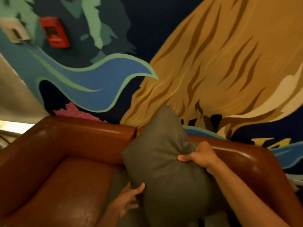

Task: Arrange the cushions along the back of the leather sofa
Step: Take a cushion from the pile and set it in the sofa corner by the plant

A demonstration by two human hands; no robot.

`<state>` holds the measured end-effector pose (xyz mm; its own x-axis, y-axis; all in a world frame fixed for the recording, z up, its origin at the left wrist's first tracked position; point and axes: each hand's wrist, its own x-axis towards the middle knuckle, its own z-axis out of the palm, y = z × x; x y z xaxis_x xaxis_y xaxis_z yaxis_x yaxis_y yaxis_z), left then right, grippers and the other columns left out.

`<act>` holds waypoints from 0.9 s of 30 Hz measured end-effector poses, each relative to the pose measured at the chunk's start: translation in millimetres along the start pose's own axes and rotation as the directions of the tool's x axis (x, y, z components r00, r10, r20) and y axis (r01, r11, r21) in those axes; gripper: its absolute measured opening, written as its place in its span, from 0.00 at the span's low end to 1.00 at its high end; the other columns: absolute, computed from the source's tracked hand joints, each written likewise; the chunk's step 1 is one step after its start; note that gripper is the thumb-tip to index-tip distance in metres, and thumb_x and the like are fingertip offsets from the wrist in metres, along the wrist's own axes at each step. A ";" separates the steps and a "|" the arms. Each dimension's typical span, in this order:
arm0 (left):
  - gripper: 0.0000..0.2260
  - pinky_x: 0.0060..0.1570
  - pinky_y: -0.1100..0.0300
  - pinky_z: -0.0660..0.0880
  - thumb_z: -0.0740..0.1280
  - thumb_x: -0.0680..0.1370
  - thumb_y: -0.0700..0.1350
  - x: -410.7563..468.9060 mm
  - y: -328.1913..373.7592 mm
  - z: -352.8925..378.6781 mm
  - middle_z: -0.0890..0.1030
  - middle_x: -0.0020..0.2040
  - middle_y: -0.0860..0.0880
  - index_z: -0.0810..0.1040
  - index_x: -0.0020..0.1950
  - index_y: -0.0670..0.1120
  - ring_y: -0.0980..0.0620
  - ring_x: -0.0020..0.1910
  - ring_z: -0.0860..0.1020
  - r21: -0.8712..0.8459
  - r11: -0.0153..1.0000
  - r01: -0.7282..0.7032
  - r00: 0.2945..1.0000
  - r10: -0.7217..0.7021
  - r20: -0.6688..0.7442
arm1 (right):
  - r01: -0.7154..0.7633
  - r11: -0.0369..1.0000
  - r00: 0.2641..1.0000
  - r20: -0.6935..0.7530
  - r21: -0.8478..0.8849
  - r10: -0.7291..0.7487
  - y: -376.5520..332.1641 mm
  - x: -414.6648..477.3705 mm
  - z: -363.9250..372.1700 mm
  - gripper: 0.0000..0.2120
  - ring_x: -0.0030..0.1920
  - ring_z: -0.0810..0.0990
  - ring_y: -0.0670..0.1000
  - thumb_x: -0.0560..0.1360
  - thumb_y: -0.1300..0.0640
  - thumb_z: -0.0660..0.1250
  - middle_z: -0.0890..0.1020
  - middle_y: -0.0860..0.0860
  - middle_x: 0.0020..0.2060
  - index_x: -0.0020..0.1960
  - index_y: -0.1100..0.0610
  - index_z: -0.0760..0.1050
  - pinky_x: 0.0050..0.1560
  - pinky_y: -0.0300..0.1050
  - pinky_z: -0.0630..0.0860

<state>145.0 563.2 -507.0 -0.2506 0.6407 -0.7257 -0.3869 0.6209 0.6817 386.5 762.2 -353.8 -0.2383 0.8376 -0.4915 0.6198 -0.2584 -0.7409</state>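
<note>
the grey cushion stands on one corner near the middle of the leather sofa, its upper point rising above the backrest and its lower part over the seat, tilted rather than lying flat against the back. it looks held up, not yet set down. a second greyish cushion seems to lie on the seat just left of it, partly hidden, so how many remain cannot be told. as a judgement, the task is at an early or middle stage: no cushion sits neatly along the backrest, and the left stretch of the back is bare.

the right hand reaches in from the near right, arm extended, pinching the cushion's upper right edge with the thumb in front and the fingers behind. the left hand comes up from below, fingers spread and pressed flat against the lower left side, steadying it, not gripping. behind the sofa is a painted mural wall.
</note>
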 end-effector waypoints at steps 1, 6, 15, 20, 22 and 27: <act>0.56 0.62 0.39 0.78 0.86 0.45 0.65 -10.4 1.4 -14.9 0.83 0.61 0.49 0.68 0.71 0.57 0.43 0.59 0.81 -0.011 0.999 -0.042 0.999 0.041 -0.033 | 0.054 0.991 0.998 -0.025 -0.123 -0.058 -13.8 -9.5 23.5 0.30 0.49 0.85 0.52 0.55 0.45 0.90 0.86 0.49 0.47 0.52 0.53 0.83 0.54 0.52 0.83; 0.72 0.57 0.48 0.78 0.88 0.47 0.56 -80.3 30.5 -105.7 0.72 0.74 0.45 0.49 0.82 0.58 0.47 0.58 0.81 -0.238 0.927 -0.291 0.953 0.260 -0.154 | 0.271 0.766 0.939 -0.017 -0.584 -0.345 -70.7 -79.9 137.9 0.26 0.56 0.84 0.55 0.60 0.36 0.85 0.87 0.50 0.50 0.50 0.50 0.86 0.54 0.49 0.80; 0.73 0.78 0.40 0.56 0.83 0.50 0.68 -208.3 74.8 -254.1 0.45 0.83 0.55 0.35 0.80 0.63 0.50 0.82 0.50 0.777 0.422 -0.467 0.472 0.862 -0.185 | 0.461 0.470 0.843 0.205 -0.753 -0.497 -128.7 -168.9 292.0 0.24 0.56 0.86 0.55 0.63 0.41 0.85 0.87 0.51 0.51 0.53 0.51 0.87 0.50 0.48 0.79; 0.73 0.78 0.36 0.43 0.76 0.49 0.75 -231.4 63.7 -301.4 0.43 0.84 0.48 0.32 0.80 0.61 0.44 0.82 0.39 0.989 0.031 -0.146 0.611 0.789 0.065 | 0.577 0.368 0.782 0.362 -0.729 -0.508 -153.5 -195.9 360.7 0.21 0.54 0.85 0.54 0.63 0.42 0.86 0.86 0.48 0.49 0.50 0.50 0.87 0.44 0.46 0.73; 0.71 0.78 0.36 0.43 0.76 0.50 0.75 -233.3 55.4 -317.1 0.50 0.84 0.49 0.34 0.80 0.62 0.44 0.82 0.44 0.992 -0.038 -0.117 0.705 0.701 0.110 | 0.621 0.316 0.749 0.424 -0.717 -0.509 -163.0 -203.1 382.9 0.21 0.54 0.84 0.55 0.62 0.42 0.86 0.86 0.49 0.49 0.49 0.50 0.86 0.44 0.46 0.73; 0.60 0.72 0.40 0.63 0.76 0.53 0.74 -237.3 42.7 -357.3 0.68 0.75 0.50 0.51 0.80 0.63 0.42 0.72 0.67 1.000 -0.012 -0.021 0.798 0.602 0.024 | 0.709 0.181 0.676 0.583 -0.682 -0.451 -181.6 -204.9 435.7 0.21 0.48 0.84 0.54 0.62 0.44 0.87 0.85 0.49 0.45 0.49 0.52 0.85 0.45 0.52 0.82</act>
<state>-129.2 276.3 -338.6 -0.4120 0.8958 -0.1665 0.8969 0.4309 0.0990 -3.0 427.8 -317.9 -0.8764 0.4022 -0.2647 0.4530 0.8751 -0.1701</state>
